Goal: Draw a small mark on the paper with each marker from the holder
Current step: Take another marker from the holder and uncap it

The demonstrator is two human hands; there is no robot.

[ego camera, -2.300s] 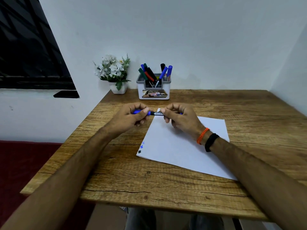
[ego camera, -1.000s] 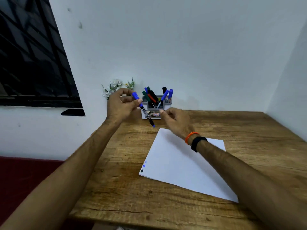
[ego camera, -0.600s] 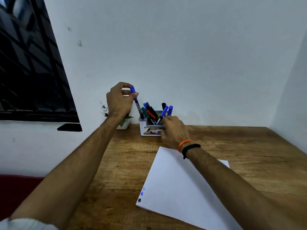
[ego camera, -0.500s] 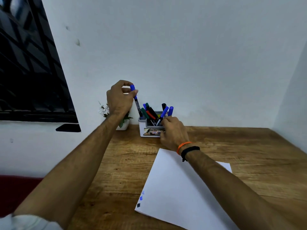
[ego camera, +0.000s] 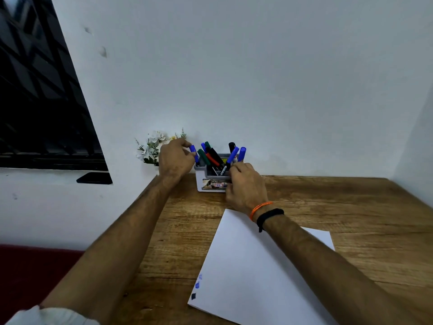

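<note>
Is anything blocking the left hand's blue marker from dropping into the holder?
Nothing visible does. The left hand pinches the blue-capped marker at the left end of the grey-and-white plastic holder, beside a green marker; the slot itself is hidden.

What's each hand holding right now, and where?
Left hand pinches a blue marker by its cap. Right hand grips the holder at its right front.

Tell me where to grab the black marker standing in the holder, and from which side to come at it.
Pinch the black marker by its cap end, which sticks up above the holder rim, coming from above and behind. Its lower body is sunk in the holder, blue markers crowd its right, and the right hand rests on the holder's front, so the top looks freest.
</note>
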